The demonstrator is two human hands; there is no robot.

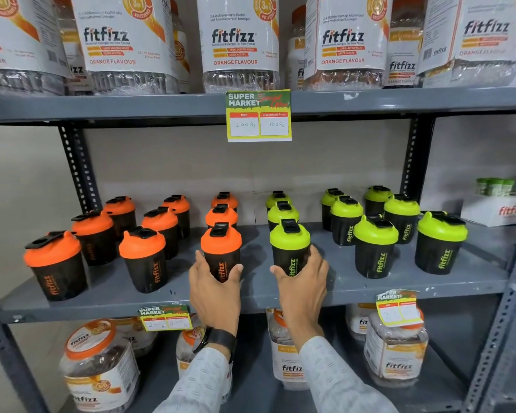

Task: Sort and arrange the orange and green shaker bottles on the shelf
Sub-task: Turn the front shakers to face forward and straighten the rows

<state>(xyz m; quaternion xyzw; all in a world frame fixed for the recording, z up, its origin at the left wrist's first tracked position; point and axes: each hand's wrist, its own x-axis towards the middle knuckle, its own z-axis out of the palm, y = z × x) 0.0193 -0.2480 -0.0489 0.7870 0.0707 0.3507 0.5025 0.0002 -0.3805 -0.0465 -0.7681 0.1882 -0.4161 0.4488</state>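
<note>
A: What is on the grey middle shelf [340, 290]?

B: Two groups of black shaker bottles. On the left stand nine with orange lids [149, 257], in three rows running front to back, three to a row. On the right stand nine with green lids [376, 248], grouped the same way, though the far-right rows sit less evenly. All eighteen are upright.

A: And on the other shelves?

B: Large clear Fitfizz jars [239, 43] line the shelf above, and more jars [99, 365] sit below. I cannot count either lot fully. Three yellow price tags hang on the shelf edges, the clearest [259, 116] on the upper one.

A: Where is the free room?

B: A bare strip of shelf runs between the orange and green groups, and a band lies open along the front edge. The front left orange bottle [55, 263] stands near the left front corner.

A: The hands?

B: The left hand [212, 284] is wrapped around the front orange bottle [221, 251] of the middle row. The right hand [301, 281] is clamped around the front green bottle [289, 248] beside it. Both bottles stand on the shelf, near its front edge.
</note>
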